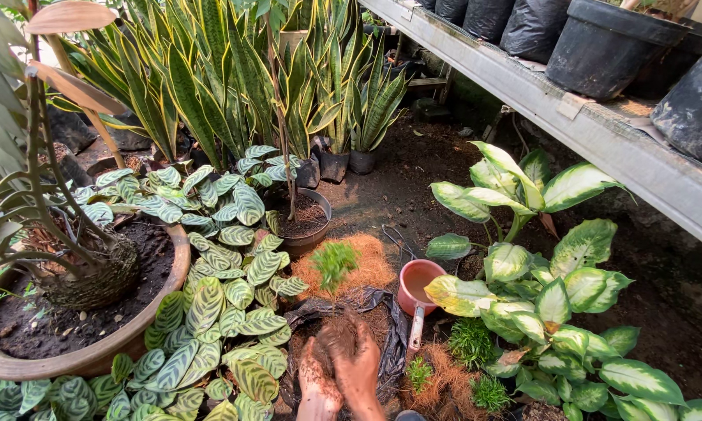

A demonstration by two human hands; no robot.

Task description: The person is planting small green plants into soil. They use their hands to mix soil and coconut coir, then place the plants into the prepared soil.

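Observation:
Both my hands are at the bottom centre, smeared with dark soil. My left hand (pixel 316 383) and my right hand (pixel 360 366) press together around a brown clump of soil and fibre (pixel 334 335). The clump is over an open black plastic bag (pixel 391 331) on the ground. Just beyond the bag, a small green seedling (pixel 334 261) stands on a heap of orange-brown coconut fibre (pixel 370 269). A pink plastic scoop (pixel 418 281) lies to the right of my hands, its handle pointing toward me.
A wide clay pot (pixel 94 360) with dark soil sits at left, ringed by striped-leaf plants (pixel 218 312). Tall snake plants (pixel 211 78) stand behind. White-and-green leafy plants (pixel 538 300) fill the right. A grey shelf (pixel 600 132) carries black pots (pixel 600 47).

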